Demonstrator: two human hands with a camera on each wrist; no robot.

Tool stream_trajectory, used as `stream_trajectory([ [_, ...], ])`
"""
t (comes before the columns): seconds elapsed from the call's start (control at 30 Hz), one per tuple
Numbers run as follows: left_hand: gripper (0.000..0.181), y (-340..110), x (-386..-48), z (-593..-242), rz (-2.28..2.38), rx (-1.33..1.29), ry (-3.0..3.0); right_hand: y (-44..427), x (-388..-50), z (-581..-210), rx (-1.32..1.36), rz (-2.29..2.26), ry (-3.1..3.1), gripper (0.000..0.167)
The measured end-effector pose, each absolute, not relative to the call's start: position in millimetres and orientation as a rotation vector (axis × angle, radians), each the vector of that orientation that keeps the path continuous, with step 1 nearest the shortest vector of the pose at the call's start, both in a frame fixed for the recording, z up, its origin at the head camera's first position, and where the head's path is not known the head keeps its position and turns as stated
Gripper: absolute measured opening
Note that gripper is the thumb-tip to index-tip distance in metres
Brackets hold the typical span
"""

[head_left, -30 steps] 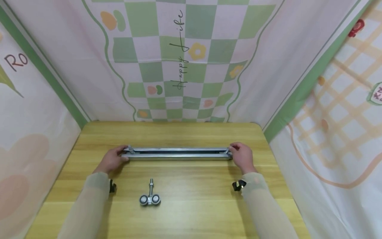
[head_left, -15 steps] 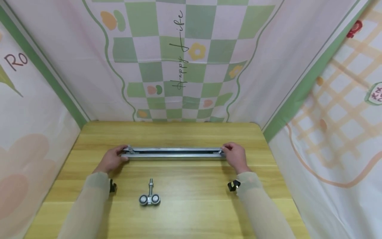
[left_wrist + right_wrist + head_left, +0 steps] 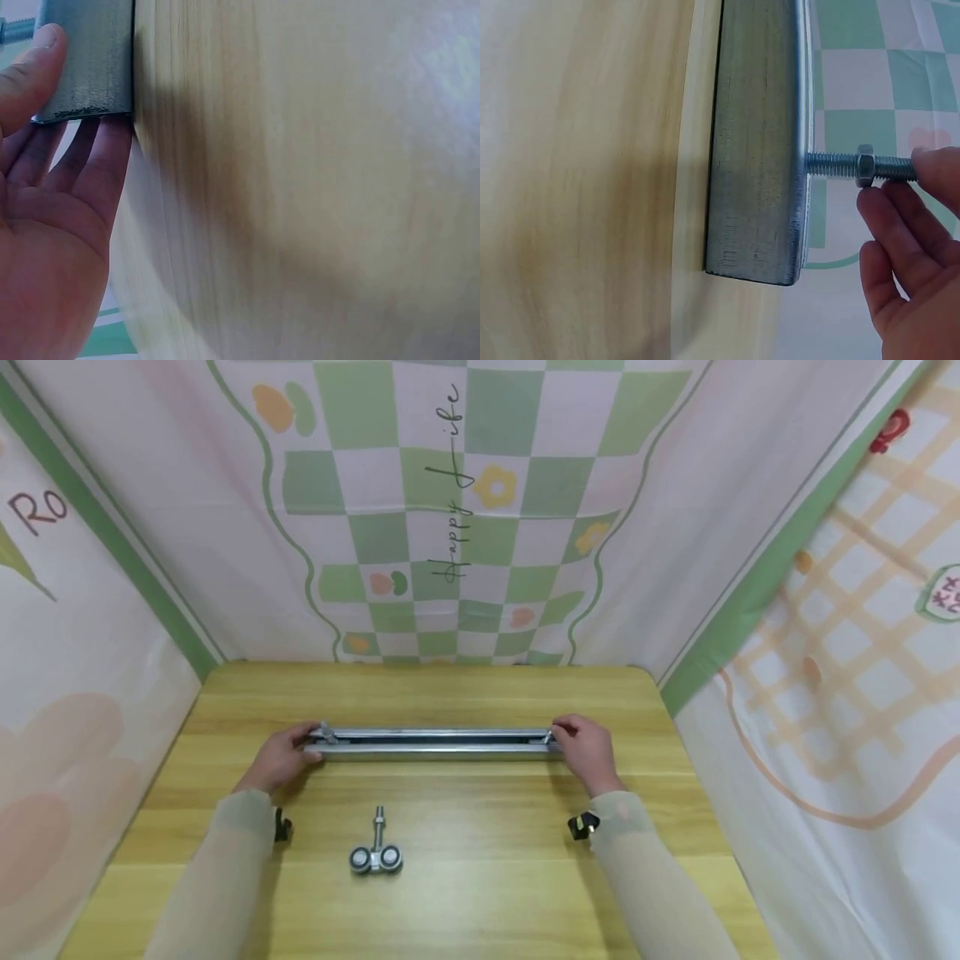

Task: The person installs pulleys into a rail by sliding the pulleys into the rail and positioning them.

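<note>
A long slotted metal track rail [image 3: 442, 749] lies crosswise on the table, its slot facing up. My left hand [image 3: 279, 758] grips its left end, the thumb [image 3: 46, 64] on the near side wall. A threaded bolt [image 3: 327, 732] stands up from the slot beside that hand. Near the right end, my right hand [image 3: 587, 752] pinches the tip of another threaded bolt [image 3: 832, 164], which carries a hex nut [image 3: 865, 165] and rises out of the slot. Whatever these bolts join inside the rail is hidden. A loose twin-wheel trolley roller [image 3: 377, 852] with its own bolt lies nearer me.
The wooden table [image 3: 480, 893] has rounded far corners. Printed cloth walls [image 3: 517, 535] rise behind it and on both sides. A small black device [image 3: 583, 825] sits at the right wrist, and another black device [image 3: 282, 825] at the left.
My right hand has slid left along the rail with the right bolt, by more in the first half second than the second. The left hand, rail and loose roller have stayed in place.
</note>
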State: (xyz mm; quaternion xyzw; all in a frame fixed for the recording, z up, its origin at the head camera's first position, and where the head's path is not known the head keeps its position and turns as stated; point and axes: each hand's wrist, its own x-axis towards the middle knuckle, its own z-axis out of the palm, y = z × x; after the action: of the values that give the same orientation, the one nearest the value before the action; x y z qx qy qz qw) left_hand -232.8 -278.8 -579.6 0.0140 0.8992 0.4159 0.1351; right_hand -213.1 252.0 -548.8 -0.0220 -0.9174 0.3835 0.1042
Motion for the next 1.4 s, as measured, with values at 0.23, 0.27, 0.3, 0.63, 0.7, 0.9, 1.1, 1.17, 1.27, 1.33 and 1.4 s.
stream_trajectory([
  [0.23,0.068,-279.7,-232.5,-582.1,1.204,0.011,2.593,244.3,-211.7,-546.9,-0.069,1.168,-2.714,0.014],
  [0.27,0.068,-280.0,-232.4,-582.1,1.201,0.011,2.593,243.0,-211.5,-546.9,-0.065,1.162,-2.712,0.014],
  [0.3,0.068,-279.9,-232.2,-581.8,1.202,0.006,2.592,242.1,-211.5,-547.3,-0.065,1.149,-2.713,0.014],
  [0.63,0.068,-279.3,-229.6,-578.5,1.202,0.008,2.595,237.1,-210.9,-548.0,-0.061,1.120,-2.718,0.014],
  [0.7,0.067,-279.6,-230.0,-578.2,1.197,0.011,2.602,235.9,-211.2,-547.3,-0.051,1.122,-2.713,0.014],
  [0.9,0.068,-280.6,-231.9,-579.8,1.190,0.011,2.604,232.3,-211.7,-545.4,-0.026,1.111,-2.714,0.013],
  [1.1,0.069,-279.5,-232.5,-580.7,1.211,-0.011,2.584,229.5,-213.1,-545.1,-0.021,1.122,-2.735,0.014],
  [1.17,0.069,-278.8,-232.8,-580.7,1.218,-0.017,2.579,228.8,-213.1,-544.6,-0.021,1.130,-2.743,0.015],
  [1.27,0.069,-278.7,-233.3,-580.6,1.223,-0.018,2.573,226.4,-213.1,-543.4,-0.023,1.136,-2.745,0.014],
  [1.33,0.068,-278.4,-233.4,-580.6,1.225,-0.019,2.572,224.4,-213.4,-542.8,-0.018,1.137,-2.751,0.015],
  [1.4,0.068,-278.2,-233.5,-580.7,1.222,-0.014,2.573,221.4,-214.2,-542.6,-0.017,1.125,-2.761,0.014],
])
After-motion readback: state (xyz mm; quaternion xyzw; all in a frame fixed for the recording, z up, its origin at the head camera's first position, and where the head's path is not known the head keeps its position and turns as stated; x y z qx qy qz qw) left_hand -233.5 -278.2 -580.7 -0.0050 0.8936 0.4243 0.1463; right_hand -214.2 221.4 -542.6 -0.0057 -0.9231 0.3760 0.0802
